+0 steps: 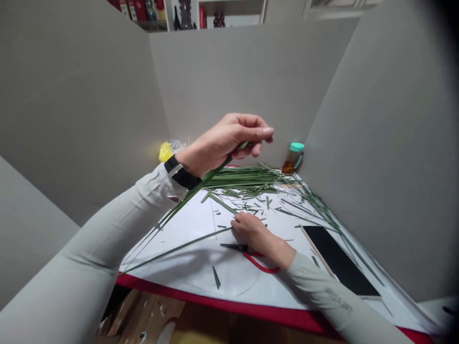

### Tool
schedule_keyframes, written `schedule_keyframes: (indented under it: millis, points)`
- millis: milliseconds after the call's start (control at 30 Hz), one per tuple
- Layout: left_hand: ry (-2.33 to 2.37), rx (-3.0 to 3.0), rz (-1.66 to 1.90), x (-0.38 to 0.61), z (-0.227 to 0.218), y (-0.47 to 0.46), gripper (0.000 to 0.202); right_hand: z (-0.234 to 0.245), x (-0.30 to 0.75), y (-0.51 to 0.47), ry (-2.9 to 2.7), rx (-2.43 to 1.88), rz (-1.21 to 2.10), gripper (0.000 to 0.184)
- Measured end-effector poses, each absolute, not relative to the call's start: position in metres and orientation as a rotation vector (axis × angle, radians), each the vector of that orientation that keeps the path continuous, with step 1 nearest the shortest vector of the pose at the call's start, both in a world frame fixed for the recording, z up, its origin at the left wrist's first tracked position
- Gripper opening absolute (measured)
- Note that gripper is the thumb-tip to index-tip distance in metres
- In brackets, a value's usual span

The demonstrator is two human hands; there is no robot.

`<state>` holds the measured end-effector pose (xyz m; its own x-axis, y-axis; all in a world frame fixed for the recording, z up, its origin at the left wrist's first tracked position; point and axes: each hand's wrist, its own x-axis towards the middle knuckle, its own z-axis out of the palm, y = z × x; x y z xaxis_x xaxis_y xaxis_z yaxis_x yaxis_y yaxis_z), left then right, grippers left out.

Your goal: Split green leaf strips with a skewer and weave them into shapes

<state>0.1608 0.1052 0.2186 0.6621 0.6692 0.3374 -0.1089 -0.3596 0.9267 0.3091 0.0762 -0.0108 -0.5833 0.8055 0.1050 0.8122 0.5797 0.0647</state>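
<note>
My left hand (229, 141) is raised above the table, fingers pinched shut on the end of a long green leaf strip (186, 198) that runs down past my wrist toward the table's near left. My right hand (253, 231) rests on the white table surface (201, 267), fingers curled on another long green strip (179, 248) lying flat. Red-handled scissors (251, 255) lie just under and beside my right wrist. A pile of green strips (247, 179) lies behind my hands, with several short cut pieces scattered around.
A small amber bottle with a teal cap (294, 157) stands at the back right corner. A dark phone or tablet (339, 260) lies at the right. A yellow object in clear wrap (167, 150) sits at the back left. Grey partition walls (71, 119) enclose the table; its near edge is red (215, 301).
</note>
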Motion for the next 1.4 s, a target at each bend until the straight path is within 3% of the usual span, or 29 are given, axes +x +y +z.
schedule_keyframes:
  millis: [233,533,900,1033,1133,1333,1400]
  points:
    - [0.572,1.827,0.800,0.184,0.230,0.110,0.025,0.024,0.369,0.069,-2.442,-1.615,-0.295,0.022]
    - [0.451,1.996,1.072,0.178,0.269,0.114,0.018,0.044,0.513,0.008,-1.900,-2.152,-0.370,0.025]
    - [0.339,2.046,1.151,0.188,0.287,0.114,0.019,0.029,0.514,0.001,-1.512,-2.467,-0.344,0.032]
    - [0.333,2.061,1.164,0.193,0.294,0.099,0.023,0.042,0.490,0.015,-1.648,-2.234,-0.185,0.030]
    - [0.346,2.095,1.149,0.198,0.303,0.087,0.025,0.072,0.449,0.027,-1.819,-1.903,-0.026,0.042]
    - [0.346,2.099,1.181,0.202,0.318,0.068,0.023,0.147,0.329,0.040,-1.726,-0.837,0.588,0.056]
    - [0.345,2.040,1.239,0.199,0.321,0.065,0.030,0.160,0.299,0.043,-1.679,-0.691,0.692,0.048]
